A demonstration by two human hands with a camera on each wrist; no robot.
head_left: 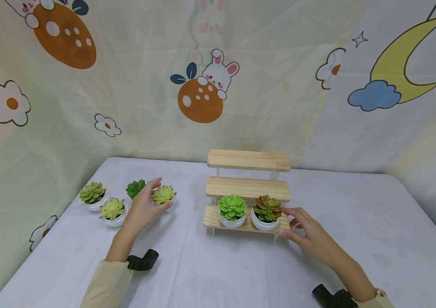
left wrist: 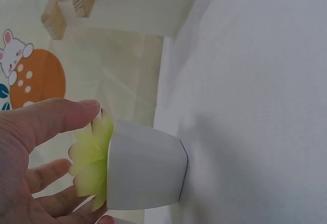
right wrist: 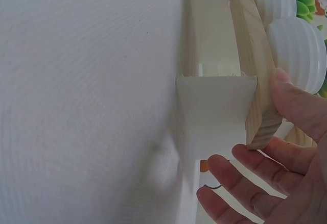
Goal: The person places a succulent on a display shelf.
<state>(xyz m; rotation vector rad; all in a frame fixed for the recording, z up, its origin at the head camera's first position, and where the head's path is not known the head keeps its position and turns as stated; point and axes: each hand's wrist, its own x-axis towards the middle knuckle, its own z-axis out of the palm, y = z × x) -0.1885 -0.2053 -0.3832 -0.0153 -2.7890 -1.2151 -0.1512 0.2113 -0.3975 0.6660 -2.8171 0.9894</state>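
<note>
Yellow-green succulent (head_left: 163,194): on the person's left, apart from the stepped wooden stand (head_left: 246,187), left hand (head_left: 145,208) curled loosely round its leaves.
Risk, judged: a hold on foliage rather than white pot could slip or tip it; the left hand might also nudge the dark-green succulent (head_left: 135,188) just beside. Right hand (head_left: 310,231) pinches the stand's lower shelf end; a pull there could unseat the reddish succulent (head_left: 267,208). Orientation: leaves up, axis near vertical; squat, no marked long axis. Stand runs left–right. Cannot tell whether the pot touches the tabletop (head_left: 198,269).
</note>
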